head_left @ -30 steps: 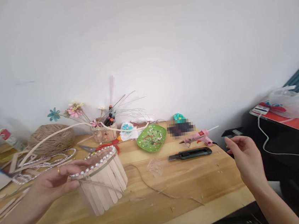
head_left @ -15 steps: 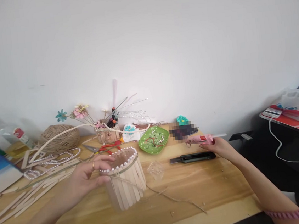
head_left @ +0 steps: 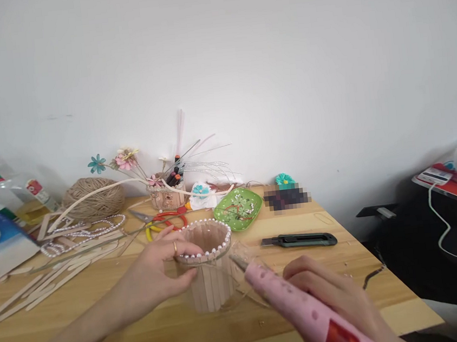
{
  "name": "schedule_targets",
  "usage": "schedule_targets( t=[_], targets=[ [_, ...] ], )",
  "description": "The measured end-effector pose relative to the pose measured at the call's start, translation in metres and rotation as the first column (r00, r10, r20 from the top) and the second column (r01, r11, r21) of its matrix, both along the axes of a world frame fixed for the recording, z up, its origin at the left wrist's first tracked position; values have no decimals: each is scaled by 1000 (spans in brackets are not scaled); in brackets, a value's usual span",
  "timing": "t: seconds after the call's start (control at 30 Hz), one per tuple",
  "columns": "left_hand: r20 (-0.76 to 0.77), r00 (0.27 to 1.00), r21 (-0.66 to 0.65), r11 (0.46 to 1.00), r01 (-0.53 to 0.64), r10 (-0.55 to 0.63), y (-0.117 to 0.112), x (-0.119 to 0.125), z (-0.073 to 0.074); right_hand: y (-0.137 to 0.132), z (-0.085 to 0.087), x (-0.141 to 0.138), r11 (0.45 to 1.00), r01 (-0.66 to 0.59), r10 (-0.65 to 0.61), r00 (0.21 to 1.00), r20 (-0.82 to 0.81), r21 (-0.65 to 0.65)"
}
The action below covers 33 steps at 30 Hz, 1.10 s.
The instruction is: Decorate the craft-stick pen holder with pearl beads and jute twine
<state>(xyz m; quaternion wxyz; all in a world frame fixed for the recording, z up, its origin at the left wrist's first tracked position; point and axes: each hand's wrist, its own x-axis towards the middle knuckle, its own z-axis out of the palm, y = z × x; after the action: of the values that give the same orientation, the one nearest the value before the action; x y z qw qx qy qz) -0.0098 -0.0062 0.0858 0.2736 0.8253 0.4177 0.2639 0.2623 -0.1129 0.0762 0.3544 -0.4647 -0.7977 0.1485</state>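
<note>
My left hand [head_left: 163, 267] grips the rim of a round holder [head_left: 212, 287] made of upright wooden craft sticks, fingers inside and thumb outside. White pearl beads [head_left: 205, 256] line its rim, and twine [head_left: 250, 297] runs around it below the beads, a loose end trailing on the table. In my right hand [head_left: 331, 291] is a pink hot glue gun [head_left: 294, 305], its metal nozzle close to the holder's right side below the rim. I cannot tell whether the nozzle touches it.
On the wooden table, a utility knife [head_left: 301, 240] lies to the right. Behind are a green dish [head_left: 254, 220], scissors [head_left: 147, 217], a twine ball [head_left: 92, 198] and a stick pot [head_left: 168, 199] with pens and flowers. Loose craft sticks [head_left: 59, 273] lie left, near bottles [head_left: 31, 200].
My right hand has brought the glue gun from the table's right back area to the holder. My left hand has shifted slightly right with the holder, which stands more upright.
</note>
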Motion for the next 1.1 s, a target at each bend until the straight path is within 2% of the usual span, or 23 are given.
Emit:
schedule_targets(
  t=[0.1,0.3,0.43,0.7,0.93,1.1],
  targets=[
    [0,1000,29,999,29,-29,-5,1,-1,-1,-10,-11,997,-81,81,996,45,7],
    [13,999,6,999,49,-49,-6,1,-1,3,-22,-17,998,-68,65,993,96,19],
    [18,998,-2,999,54,-54,-6,2,-1,7,-22,-20,994,-85,77,990,114,72],
    [33,998,37,998,60,-61,-6,1,-4,7,-21,-23,993,-66,49,985,168,95],
    [38,996,25,997,74,-75,-5,1,-3,6,-25,-22,999,-37,28,966,255,34],
    [56,995,33,997,76,-77,-5,2,-4,6,-23,-24,999,-40,32,965,260,24]
  ],
)
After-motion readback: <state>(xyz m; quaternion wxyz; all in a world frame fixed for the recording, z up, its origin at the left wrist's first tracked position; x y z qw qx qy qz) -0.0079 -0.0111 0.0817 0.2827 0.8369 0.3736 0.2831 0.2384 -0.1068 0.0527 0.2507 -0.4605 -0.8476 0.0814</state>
